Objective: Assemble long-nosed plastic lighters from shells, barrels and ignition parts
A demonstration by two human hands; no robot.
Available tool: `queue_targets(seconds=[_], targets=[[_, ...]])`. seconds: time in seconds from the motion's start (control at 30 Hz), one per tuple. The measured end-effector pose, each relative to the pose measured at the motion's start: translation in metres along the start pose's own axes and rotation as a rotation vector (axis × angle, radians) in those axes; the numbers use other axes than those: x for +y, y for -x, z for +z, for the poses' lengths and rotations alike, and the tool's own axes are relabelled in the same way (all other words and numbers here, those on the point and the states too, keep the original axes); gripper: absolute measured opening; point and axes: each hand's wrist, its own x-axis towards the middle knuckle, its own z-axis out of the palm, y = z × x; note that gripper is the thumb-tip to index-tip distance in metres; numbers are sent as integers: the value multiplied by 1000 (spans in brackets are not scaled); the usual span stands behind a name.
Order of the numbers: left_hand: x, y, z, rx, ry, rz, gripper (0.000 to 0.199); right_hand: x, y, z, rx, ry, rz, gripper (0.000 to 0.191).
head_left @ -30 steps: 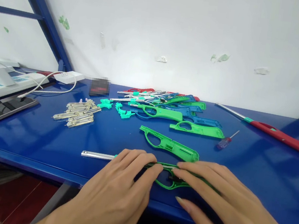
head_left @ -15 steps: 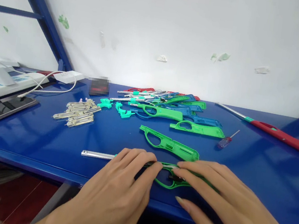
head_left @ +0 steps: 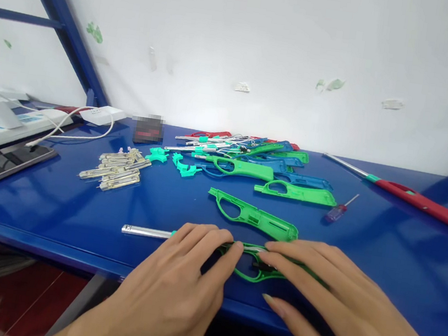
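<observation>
A gas lighter with an uncovered green half-shell (head_left: pixel 253 275) and a silver metal tube (head_left: pixel 146 232) lies near the table's front edge, its tube pointing left. My left hand (head_left: pixel 185 279) is closed over the tube end of the shell, thumb and forefinger together at its upper edge. My right hand (head_left: pixel 328 285) lies over the handle end. Its fingers are stretched out, with the fore and middle fingertips on the shell beside a thin wire and a dark part; the thumb stands apart below. Both palms hide much of the lighter. Just behind lies an empty green half-shell (head_left: pixel 262 220).
Farther back are a pile of lighter parts (head_left: pixel 247 152), another green shell (head_left: pixel 299 193) and a small screwdriver (head_left: pixel 337 211). A red lighter (head_left: pixel 423 201) lies right. Clear fuel tanks (head_left: pixel 118 167), turquoise clips (head_left: pixel 184 167) and a phone (head_left: pixel 3 167) lie left.
Almost nothing differs. My left thumb and forefinger have shifted very slightly at the shell's upper edge; the right hand holds its place.
</observation>
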Motion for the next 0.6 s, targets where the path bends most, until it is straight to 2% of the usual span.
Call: queue_targets(seconds=[0.23, 0.6], targets=[[1, 1, 1, -13, 13, -2, 40, -1, -7, -2, -17, -38, 29, 45], [2, 0, 1, -14, 4, -13, 42, 3, 4, 3, -27, 16, 0, 58]])
